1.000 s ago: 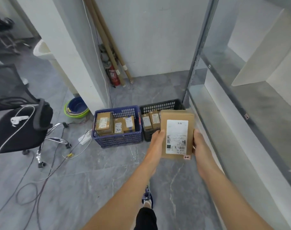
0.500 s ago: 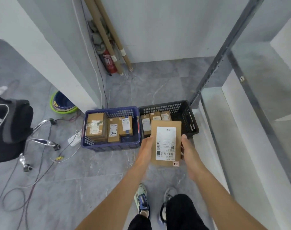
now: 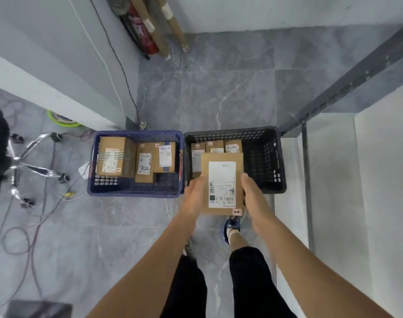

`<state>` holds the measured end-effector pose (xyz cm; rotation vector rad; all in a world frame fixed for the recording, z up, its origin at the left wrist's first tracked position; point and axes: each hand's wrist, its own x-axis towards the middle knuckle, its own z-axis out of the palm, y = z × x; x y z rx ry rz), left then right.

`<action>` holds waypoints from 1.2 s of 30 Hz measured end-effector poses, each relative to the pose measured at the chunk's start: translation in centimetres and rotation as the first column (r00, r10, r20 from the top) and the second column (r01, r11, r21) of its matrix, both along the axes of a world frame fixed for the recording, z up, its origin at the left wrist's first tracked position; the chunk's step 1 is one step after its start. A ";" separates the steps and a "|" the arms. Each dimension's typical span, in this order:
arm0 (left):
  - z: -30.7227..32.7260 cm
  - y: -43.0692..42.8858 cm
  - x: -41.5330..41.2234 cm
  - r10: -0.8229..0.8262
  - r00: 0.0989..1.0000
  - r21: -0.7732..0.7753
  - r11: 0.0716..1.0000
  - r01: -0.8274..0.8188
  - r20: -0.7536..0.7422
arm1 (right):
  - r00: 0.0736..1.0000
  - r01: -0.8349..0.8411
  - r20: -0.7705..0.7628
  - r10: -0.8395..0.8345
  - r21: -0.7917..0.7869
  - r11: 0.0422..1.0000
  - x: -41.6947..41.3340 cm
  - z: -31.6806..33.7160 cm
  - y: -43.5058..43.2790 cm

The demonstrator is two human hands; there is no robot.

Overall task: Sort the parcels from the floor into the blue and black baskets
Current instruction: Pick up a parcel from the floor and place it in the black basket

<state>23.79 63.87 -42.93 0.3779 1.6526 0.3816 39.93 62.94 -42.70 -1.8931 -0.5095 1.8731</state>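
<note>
A flat brown parcel (image 3: 222,180) with a white label is held between the left hand (image 3: 194,194) and the right hand (image 3: 253,191), one at each side edge, over the near rim of the black basket (image 3: 269,161). Three small boxes (image 3: 215,146) are seen inside it. Just beside it, labelled boxes (image 3: 111,159) are held in the blue basket (image 3: 136,193).

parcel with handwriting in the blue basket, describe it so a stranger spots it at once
Of the two baskets on the grey floor, take the blue basket, on the left. Of its three brown parcels, this parcel is the middle one. Only its white label carries a black handwritten scrawl.
</note>
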 end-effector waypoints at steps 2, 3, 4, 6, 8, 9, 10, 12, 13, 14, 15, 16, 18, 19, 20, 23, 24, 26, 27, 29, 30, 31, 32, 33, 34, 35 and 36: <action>-3.0 2.0 1.6 -0.004 1.000 -0.028 1.000 0.003 -0.004 | 1.000 -0.009 0.017 0.009 -0.010 1.000 1.6 -2.4 2.2; -4.7 2.8 2.5 -0.010 1.000 -0.037 0.999 0.009 -0.010 | 0.999 -0.001 0.035 0.002 -0.022 1.000 2.3 -3.4 3.3; -6.7 3.7 3.4 -0.024 1.000 -0.042 0.999 0.024 -0.010 | 0.998 0.014 0.059 -0.012 -0.031 0.999 3.2 -4.8 4.2; -9.7 5.6 5.6 -0.068 0.997 -0.054 0.996 0.069 0.026 | 0.994 0.047 0.104 -0.043 -0.039 0.998 5.2 -8.4 5.8; -12.1 7.5 7.9 -0.130 0.988 -0.039 0.990 0.134 0.083 | 0.986 0.083 0.147 -0.074 -0.056 0.995 7.2 -12.5 7.0; -13.9 8.4 9.1 -0.153 0.982 -0.040 0.987 0.159 0.108 | 0.980 0.103 0.175 -0.091 -0.064 0.993 8.1 -14.6 7.6; -15.8 9.2 10.2 -0.164 0.978 -0.049 0.984 0.172 0.132 | 0.974 0.129 0.198 -0.112 -0.075 0.989 9.1 -16.8 8.1; -20.0 10.5 12.3 -0.170 0.973 -0.079 0.980 0.184 0.158 | 0.963 0.169 0.226 -0.148 -0.080 0.982 10.9 -21.4 9.2; -22.2 11.0 13.2 -0.185 0.970 -0.096 0.975 0.202 0.159 | 0.959 0.187 0.232 -0.163 -0.084 0.979 11.8 -23.4 9.8; -24.4 11.6 14.0 -0.200 0.967 -0.100 0.971 0.217 0.159 | 0.955 0.204 0.237 -0.176 -0.096 0.974 12.5 -25.3 10.5; -26.1 12.1 14.7 -0.222 0.961 -0.100 0.966 0.240 0.164 | 0.949 0.219 0.256 -0.186 -0.106 0.970 13.1 -27.2 11.3; -27.7 12.7 15.3 -0.243 0.955 -0.087 0.962 0.261 0.170 | 0.942 0.227 0.276 -0.190 -0.110 0.968 13.5 -28.7 12.2; -30.6 13.7 16.3 -0.242 0.950 -0.070 0.963 0.260 0.197 | 0.937 0.219 0.301 -0.176 -0.114 0.969 14.4 -31.7 13.7; -31.8 14.0 16.6 -0.220 0.952 -0.085 0.966 0.243 0.214 | 0.938 0.208 0.305 -0.166 -0.113 0.972 14.7 -33.3 14.3; -33.4 14.4 16.8 -0.197 0.954 -0.102 0.969 0.224 0.224 | 0.938 0.203 0.307 -0.161 -0.110 0.973 14.8 -34.8 14.8; -37.6 15.3 17.3 -0.168 0.959 -0.160 0.965 0.207 0.228 | 0.933 0.213 0.317 -0.168 -0.112 0.971 15.1 -38.6 15.8; -38.4 15.7 17.4 -0.166 0.959 -0.161 0.965 0.206 0.230 | 0.934 0.220 0.311 -0.175 -0.114 0.969 15.1 -39.6 16.1; -39.6 16.6 17.6 -0.198 0.949 -0.109 0.967 0.231 0.245 | 0.935 0.228 0.304 -0.184 -0.114 0.967 15.0 -41.6 16.5; -40.3 17.0 17.8 -0.211 0.947 -0.086 0.967 0.238 0.244 | 0.934 0.233 0.302 -0.192 -0.104 0.967 15.0 -42.5 16.7; -41.6 17.7 18.3 -0.245 0.946 -0.052 0.964 0.261 0.211 | 0.933 0.240 0.296 -0.206 -0.081 0.967 15.1 -44.3 17.1; -42.5 18.0 18.6 -0.254 0.949 -0.036 0.964 0.265 0.187 | 0.934 0.236 0.291 -0.207 -0.070 0.969 15.2 -45.1 17.3; -43.6 18.1 18.9 -0.265 0.949 -0.018 0.962 0.272 0.170 | 0.937 0.229 0.283 -0.204 -0.057 0.972 15.3 -45.9 17.3; -44.7 18.0 19.1 -0.269 0.949 -0.011 0.961 0.275 0.165 | 0.940 0.224 0.275 -0.202 -0.050 0.973 15.3 -46.5 17.2; -45.2 17.9 19.2 -0.269 0.950 -0.015 0.961 0.275 0.160 | 0.941 0.217 0.274 -0.196 -0.046 0.975 15.4 -47.2 17.1; -45.7 17.8 19.1 -0.248 0.954 -0.025 0.966 0.256 0.167 | 0.945 0.202 0.272 -0.183 -0.041 0.979 15.3 -47.7 17.0; -45.9 17.5 19.0 -0.235 0.955 -0.032 0.969 0.245 0.183 | 0.950 0.179 0.266 -0.163 -0.037 0.983 15.2 -48.1 16.9; -46.1 17.3 18.9 -0.245 0.949 -0.043 0.965 0.258 0.197 | 0.954 0.157 0.262 -0.144 -0.029 0.987 15.2 -48.5 16.8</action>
